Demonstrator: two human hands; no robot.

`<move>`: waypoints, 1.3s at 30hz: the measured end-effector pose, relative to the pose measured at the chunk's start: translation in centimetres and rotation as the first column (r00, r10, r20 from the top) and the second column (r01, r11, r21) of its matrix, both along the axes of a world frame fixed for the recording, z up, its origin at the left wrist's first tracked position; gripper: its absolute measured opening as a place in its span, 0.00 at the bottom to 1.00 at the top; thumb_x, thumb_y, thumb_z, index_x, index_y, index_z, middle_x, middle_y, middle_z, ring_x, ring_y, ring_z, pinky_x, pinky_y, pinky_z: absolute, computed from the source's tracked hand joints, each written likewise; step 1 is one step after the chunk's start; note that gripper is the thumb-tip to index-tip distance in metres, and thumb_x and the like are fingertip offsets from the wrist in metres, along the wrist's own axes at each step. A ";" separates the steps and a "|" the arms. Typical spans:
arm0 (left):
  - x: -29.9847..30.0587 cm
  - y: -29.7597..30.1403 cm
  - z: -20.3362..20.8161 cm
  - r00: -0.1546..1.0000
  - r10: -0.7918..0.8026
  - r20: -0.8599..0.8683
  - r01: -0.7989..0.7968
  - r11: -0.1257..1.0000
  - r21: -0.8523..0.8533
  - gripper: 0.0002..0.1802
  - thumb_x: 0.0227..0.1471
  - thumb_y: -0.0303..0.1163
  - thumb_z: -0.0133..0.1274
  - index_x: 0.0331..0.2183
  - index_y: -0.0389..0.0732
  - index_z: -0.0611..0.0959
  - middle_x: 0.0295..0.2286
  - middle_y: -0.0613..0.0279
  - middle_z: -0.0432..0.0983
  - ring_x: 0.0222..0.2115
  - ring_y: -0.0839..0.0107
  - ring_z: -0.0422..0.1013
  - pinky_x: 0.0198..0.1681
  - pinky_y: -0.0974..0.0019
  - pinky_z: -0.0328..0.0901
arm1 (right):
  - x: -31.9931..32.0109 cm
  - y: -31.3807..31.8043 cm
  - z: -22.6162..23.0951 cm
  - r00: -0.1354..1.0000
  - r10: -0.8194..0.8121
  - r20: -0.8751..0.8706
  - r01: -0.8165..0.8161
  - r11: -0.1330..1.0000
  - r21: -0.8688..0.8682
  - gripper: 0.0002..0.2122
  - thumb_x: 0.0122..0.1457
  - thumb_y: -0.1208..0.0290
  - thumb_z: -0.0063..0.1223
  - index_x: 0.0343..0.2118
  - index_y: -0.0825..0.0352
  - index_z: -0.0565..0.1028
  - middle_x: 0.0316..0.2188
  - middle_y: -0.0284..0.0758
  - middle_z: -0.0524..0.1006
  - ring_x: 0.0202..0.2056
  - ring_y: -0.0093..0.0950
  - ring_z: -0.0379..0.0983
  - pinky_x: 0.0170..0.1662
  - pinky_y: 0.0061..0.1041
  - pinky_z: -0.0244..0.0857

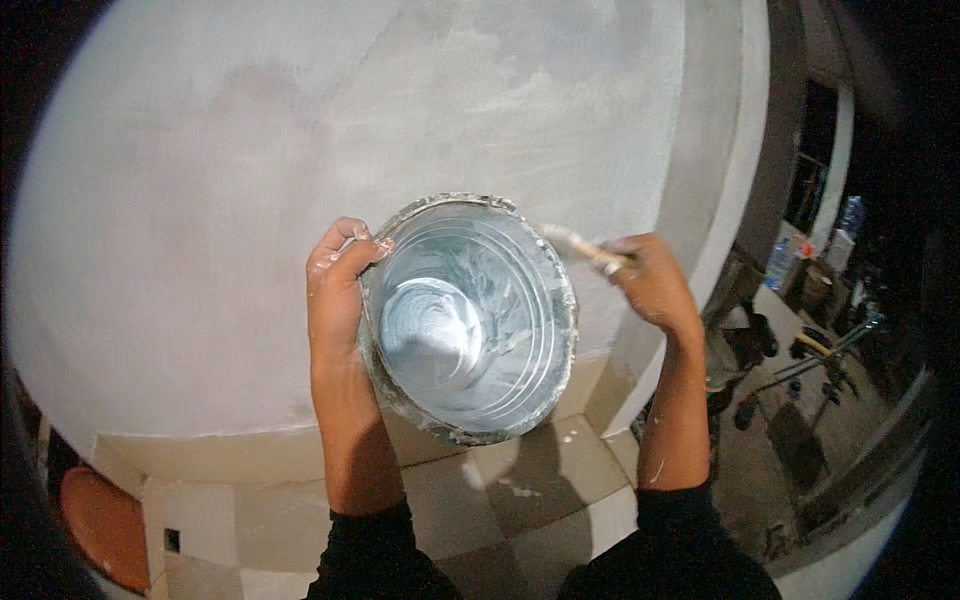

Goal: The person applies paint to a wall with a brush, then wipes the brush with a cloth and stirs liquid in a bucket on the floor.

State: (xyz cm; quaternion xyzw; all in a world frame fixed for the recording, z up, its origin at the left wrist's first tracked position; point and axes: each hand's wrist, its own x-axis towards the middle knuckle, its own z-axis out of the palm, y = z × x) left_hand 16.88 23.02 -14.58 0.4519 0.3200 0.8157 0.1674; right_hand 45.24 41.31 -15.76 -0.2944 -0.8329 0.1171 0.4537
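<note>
My left hand (345, 262) grips the rim of a bucket (535, 300) at its left side, with white smears on the fingers. The bucket is tipped so that its mouth faces me. White paint streaks its ribbed inner wall, and dried paint crusts the rim. A bright, pale patch shows at the bottom; how much paint is there I cannot tell. In my right hand (650, 280) is a paintbrush (588, 248) with a wooden handle, blurred by motion. Its pale bristles point left, close to the bucket's upper right rim.
Behind the bucket rises a pale wall (200, 200) with patchy white coating and a tan skirting (240, 455). White spots mark the tiled floor (280, 520). A reddish-brown round object (105, 525) is at lower left. Past the wall's right edge lie bottles (778, 262), footwear and other clutter.
</note>
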 end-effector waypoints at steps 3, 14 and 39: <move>1.5 -0.9 0.6 0.999 -0.010 0.039 0.010 1.000 0.010 0.07 0.46 0.19 0.53 0.25 0.42 0.73 0.22 0.68 0.72 0.24 0.80 0.67 0.29 0.75 0.62 | -0.4 -2.6 0.1 0.889 0.120 -0.441 -0.195 0.972 -0.129 0.12 0.54 0.73 0.61 0.41 0.72 0.82 0.25 0.40 0.81 0.26 0.24 0.73 0.33 0.26 0.67; 2.4 -1.7 2.0 0.909 0.236 -0.345 -0.269 0.962 -0.048 0.13 0.45 0.17 0.55 0.24 0.44 0.70 0.20 0.76 0.63 0.22 0.84 0.57 0.28 0.79 0.54 | -6.9 1.6 -6.7 0.873 0.476 0.107 -0.481 0.805 0.348 0.13 0.45 0.79 0.64 0.37 0.68 0.82 0.33 0.42 0.81 0.33 0.40 0.78 0.38 0.37 0.71; 8.8 -2.1 3.8 0.842 0.307 -0.444 -0.357 0.934 -0.030 0.12 0.44 0.14 0.55 0.23 0.42 0.72 0.19 0.79 0.59 0.21 0.87 0.53 0.26 0.78 0.50 | -11.9 -3.7 -8.3 0.684 0.727 -0.058 -0.705 0.680 0.202 0.11 0.51 0.73 0.59 0.37 0.72 0.80 0.39 0.45 0.77 0.43 0.41 0.74 0.48 0.36 0.68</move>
